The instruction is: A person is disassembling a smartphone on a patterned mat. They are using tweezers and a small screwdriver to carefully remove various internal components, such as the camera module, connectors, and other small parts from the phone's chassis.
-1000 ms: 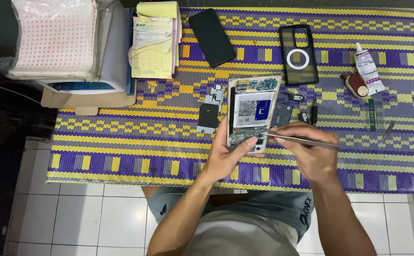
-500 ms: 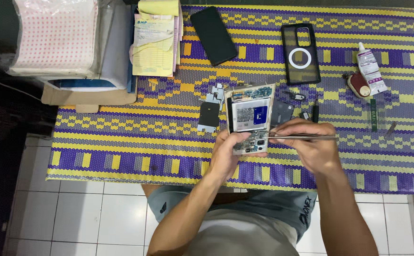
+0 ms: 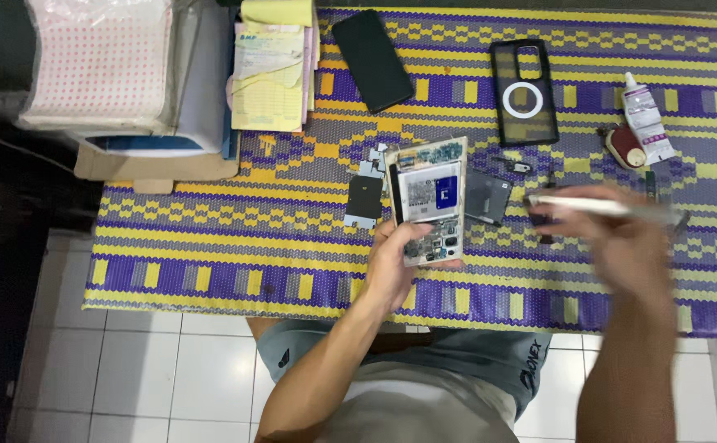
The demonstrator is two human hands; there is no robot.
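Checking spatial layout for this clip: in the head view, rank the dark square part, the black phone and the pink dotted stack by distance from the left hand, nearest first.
1. Dark square part: just up-left of the left hand, on the patterned cloth.
2. Black phone: lying at the far edge of the table, above the hand.
3. Pink dotted stack: far-left corner, farthest away.
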